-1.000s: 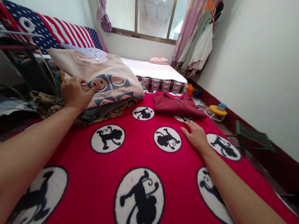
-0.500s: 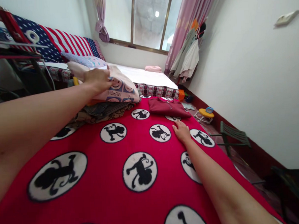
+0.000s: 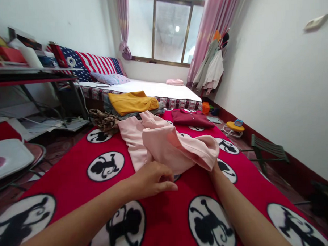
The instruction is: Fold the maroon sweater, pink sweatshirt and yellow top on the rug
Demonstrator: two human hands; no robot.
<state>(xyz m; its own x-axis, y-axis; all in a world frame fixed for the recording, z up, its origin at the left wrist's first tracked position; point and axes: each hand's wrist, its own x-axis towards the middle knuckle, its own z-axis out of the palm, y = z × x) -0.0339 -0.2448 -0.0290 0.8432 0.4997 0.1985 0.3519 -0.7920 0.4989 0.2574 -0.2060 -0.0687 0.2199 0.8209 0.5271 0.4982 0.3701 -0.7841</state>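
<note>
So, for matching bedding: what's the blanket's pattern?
Black monkeys in white circles on a red blanket, best seen in the head view.

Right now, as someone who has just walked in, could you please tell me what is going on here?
A person is handling a pale pink garment on a red blanket printed with monkey circles. Their left hand is curled at the garment's near edge, while their right hand is tucked under its right edge, with only the wrist showing. Farther along the blanket lie a yellow garment, on top of a stack of clothes, and a maroon shirt.
</note>
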